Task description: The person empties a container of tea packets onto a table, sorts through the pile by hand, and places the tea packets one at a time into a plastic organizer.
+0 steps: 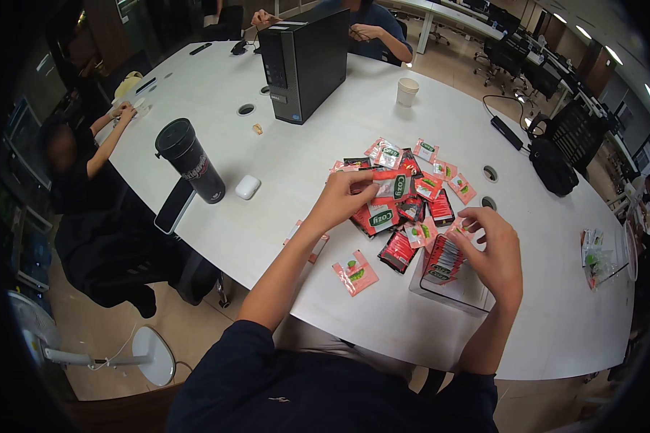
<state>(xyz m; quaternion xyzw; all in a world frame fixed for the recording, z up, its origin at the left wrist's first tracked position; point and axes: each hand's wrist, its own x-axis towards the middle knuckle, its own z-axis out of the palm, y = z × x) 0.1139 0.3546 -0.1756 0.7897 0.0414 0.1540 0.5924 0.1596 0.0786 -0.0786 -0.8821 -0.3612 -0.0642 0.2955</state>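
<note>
My left hand [347, 196] pinches a red and green "Cozy" sachet [392, 185] above a loose pile of sachets [412, 208]. Over a white box [456, 287], my right hand [492, 249] has thumb and fingers curled around a small pink sachet [461, 229]. Several dark red sachets stand in a row [443, 260] inside the box. A pink sachet [354, 273] lies flat on the white table left of the box, and another [308, 241] is partly covered by my left forearm.
A black tumbler [191, 160], a phone [174, 206] and a white earbud case [248, 187] lie to the left. A computer tower [303, 65] and paper cup [407, 92] stand farther back. People sit at the left and far edges. A black bag [554, 167] is right.
</note>
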